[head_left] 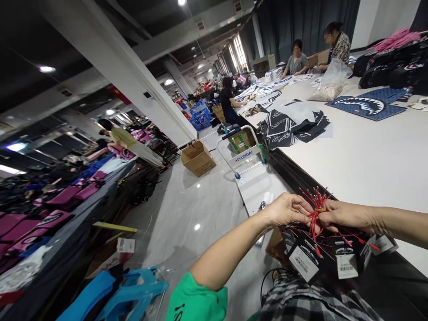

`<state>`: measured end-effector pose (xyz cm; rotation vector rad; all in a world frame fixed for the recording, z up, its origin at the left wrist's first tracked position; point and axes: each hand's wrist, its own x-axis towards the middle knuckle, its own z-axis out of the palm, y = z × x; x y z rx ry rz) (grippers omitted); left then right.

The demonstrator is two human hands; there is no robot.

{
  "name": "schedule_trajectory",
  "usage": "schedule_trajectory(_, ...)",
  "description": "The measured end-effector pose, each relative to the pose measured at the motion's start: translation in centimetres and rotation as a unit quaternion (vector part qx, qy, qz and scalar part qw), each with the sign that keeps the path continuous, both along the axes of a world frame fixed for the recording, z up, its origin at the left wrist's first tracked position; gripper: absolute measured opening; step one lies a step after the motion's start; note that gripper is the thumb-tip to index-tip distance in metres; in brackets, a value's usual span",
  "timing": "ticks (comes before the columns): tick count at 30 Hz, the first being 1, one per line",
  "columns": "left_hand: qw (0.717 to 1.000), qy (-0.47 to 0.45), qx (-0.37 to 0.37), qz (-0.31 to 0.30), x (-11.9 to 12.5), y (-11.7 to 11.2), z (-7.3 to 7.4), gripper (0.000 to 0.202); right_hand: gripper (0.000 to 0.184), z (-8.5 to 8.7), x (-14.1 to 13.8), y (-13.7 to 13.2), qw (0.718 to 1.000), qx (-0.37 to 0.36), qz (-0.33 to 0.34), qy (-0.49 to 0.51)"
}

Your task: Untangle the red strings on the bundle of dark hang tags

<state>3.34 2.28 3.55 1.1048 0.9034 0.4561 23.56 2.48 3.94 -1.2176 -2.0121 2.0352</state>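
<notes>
My left hand [288, 210] and my right hand [344, 214] meet in front of me over the table edge, both pinching a bundle of red-tipped cords [316, 209]. The cords fan out in all directions from a small tan band [320, 208] at their middle. Below my hands hang several black swing tags [317, 254] with white barcode labels, tied to the red cords. A green sleeve [197, 301] covers my upper left arm, and checked trousers [301, 301] show under the tags.
A long white worktable [354, 156] runs along my right, bearing black printed fabric and a shark-print bag [368, 102]. Beyond it sit several co-workers [296, 58]. A folding hand cart [244, 156] and a cardboard box [198, 158] stand on the floor at left.
</notes>
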Motion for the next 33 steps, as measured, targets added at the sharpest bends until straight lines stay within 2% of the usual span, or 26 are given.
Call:
schedule_trajectory(7, 1.000, 0.012, -0.013, 0.023, 0.2, -0.3, 0.5, 0.061, 0.027, -0.1, 0.0, -0.3, 1.000, -0.019, -0.011, 0.001)
schedule_trajectory(13, 1.000, 0.010, -0.017, -0.008, 0.1, -0.8, 1.0, 0.063, 0.029, 0.1, -0.2, -0.8, 0.999, -0.041, -0.020, 0.015)
schedule_trajectory(24, 0.999, -0.008, 0.007, -0.030, 0.0, -0.9, 0.3, 0.073, 0.028, -0.1, 0.3, -0.4, 1.000, -0.025, 0.001, 0.000)
schedule_trajectory(27, 1.000, -0.006, 0.011, -0.020, 0.2, -0.9, 0.0, 0.066, 0.029, -0.2, 0.4, -0.4, 1.000, -0.025, 0.005, 0.012)
schedule_trajectory(33, 0.999, 0.032, 0.034, 0.002, 1.2, -1.1, -0.4, 0.034, 0.029, -0.6, 0.4, -0.6, 0.999, -0.031, -0.007, 0.012)
